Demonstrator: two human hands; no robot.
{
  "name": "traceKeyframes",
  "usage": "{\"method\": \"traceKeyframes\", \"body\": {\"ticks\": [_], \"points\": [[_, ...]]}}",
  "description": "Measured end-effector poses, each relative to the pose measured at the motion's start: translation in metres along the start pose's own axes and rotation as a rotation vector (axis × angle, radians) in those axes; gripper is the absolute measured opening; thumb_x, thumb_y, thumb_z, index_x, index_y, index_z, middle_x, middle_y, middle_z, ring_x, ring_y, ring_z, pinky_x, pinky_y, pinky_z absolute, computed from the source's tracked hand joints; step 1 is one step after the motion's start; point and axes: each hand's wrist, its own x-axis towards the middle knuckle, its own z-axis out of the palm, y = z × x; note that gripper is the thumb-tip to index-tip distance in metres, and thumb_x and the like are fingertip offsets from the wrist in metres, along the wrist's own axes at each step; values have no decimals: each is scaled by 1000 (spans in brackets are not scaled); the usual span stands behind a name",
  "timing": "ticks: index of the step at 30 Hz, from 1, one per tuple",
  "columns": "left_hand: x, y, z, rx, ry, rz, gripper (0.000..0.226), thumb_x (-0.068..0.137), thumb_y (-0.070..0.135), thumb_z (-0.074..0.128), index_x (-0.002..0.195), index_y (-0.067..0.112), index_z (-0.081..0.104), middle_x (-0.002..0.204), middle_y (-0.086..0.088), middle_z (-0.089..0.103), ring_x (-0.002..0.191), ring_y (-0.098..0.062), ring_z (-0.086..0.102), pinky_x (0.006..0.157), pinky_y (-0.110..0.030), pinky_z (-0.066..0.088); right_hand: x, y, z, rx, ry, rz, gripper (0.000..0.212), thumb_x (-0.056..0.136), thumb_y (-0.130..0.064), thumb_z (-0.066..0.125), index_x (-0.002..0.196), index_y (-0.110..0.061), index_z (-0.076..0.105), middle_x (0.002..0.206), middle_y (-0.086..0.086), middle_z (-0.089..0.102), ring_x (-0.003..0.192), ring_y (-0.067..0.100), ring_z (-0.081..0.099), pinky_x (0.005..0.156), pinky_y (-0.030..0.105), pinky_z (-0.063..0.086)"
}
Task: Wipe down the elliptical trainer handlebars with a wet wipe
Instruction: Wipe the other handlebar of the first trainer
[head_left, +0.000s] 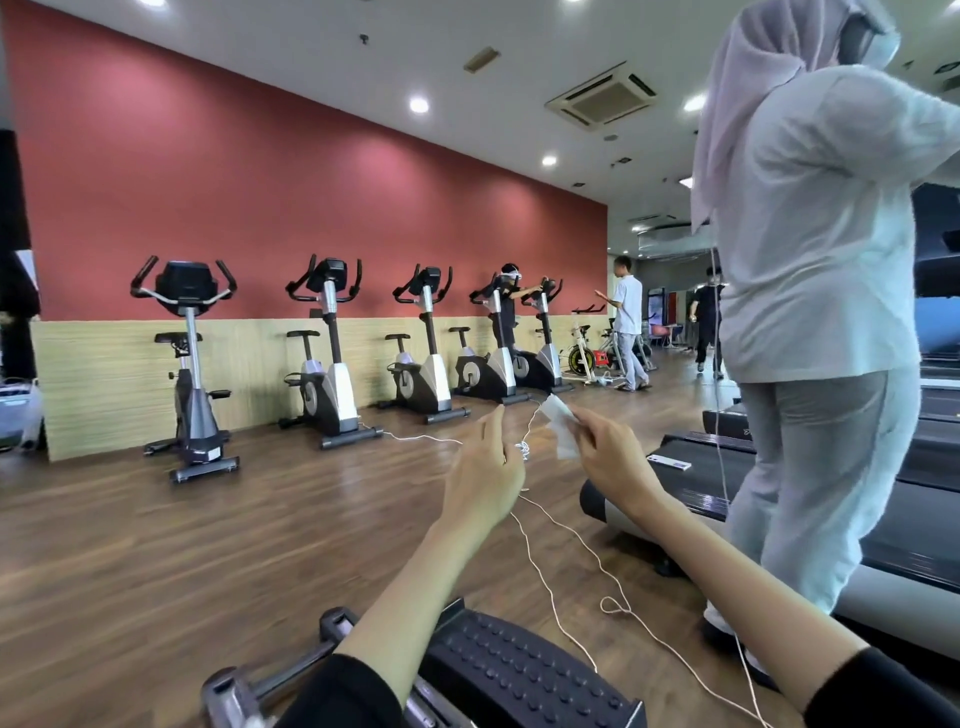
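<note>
A black studded elliptical foot pedal (519, 670) lies nearest, under the forearms. Over the brown wooden floor (208, 545), the left hand (485, 478) is raised with its fingers loosely straight. Just beside it but apart, the right hand (610, 460) pinches a crumpled white wet wipe (561, 431). Beyond them, grey-and-black exercise bikes (327, 353) line a red wall (260, 182).

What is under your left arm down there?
A black foot pedal with round bumps, on grey metal bars. Your forearm and black sleeve cover its left end, so that part cannot be seen.
</note>
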Motion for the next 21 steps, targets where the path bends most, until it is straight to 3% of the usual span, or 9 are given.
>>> {"method": "traceKeyframes", "body": {"ticks": [6, 10, 12, 16, 21], "points": [[46, -13, -19, -29, -19, -26, 53, 97, 18, 36, 149, 20, 28, 152, 2, 33, 140, -16, 30, 112, -32, 26, 48, -1, 16, 8, 7, 84, 19, 96, -5, 45, 85, -12, 60, 64, -1, 53, 61, 23, 45, 59, 33, 30], [80, -16, -39, -64, -30, -77, 53, 98, 18, 35, 150, 21, 27, 154, 5, 30, 141, -14, 28, 111, -32, 25, 87, -7, 19, 26, 4, 126, 43, 97, -8, 45, 64, -35, 40, 55, -10, 45, 53, 10, 41, 55, 21, 32], [88, -16, -45, -59, -29, -79, 53, 97, 18, 36, 150, 20, 28, 154, 4, 30, 140, -14, 29, 112, -33, 26, 95, -13, 16, 21, 13, 122, 44, 97, -9, 46, 65, -38, 40, 54, -12, 44, 52, 6, 41, 56, 19, 34], [114, -10, -63, -84, -26, -116, 55, 96, 16, 37, 150, 19, 28, 152, 2, 33, 140, -15, 29, 111, -32, 25, 129, -22, 12, 30, -11, 139, 35, 97, -9, 46, 72, -31, 52, 54, -12, 43, 52, 6, 40, 57, 30, 28], [144, 13, -82, -78, -49, -123, 55, 96, 15, 38, 150, 16, 28, 152, 2, 34, 140, -15, 29, 112, -30, 25, 168, -35, -2, 16, -8, 134, 19, 96, -6, 47, 94, -11, 65, 56, -12, 46, 56, 15, 39, 62, 33, 31]]}}
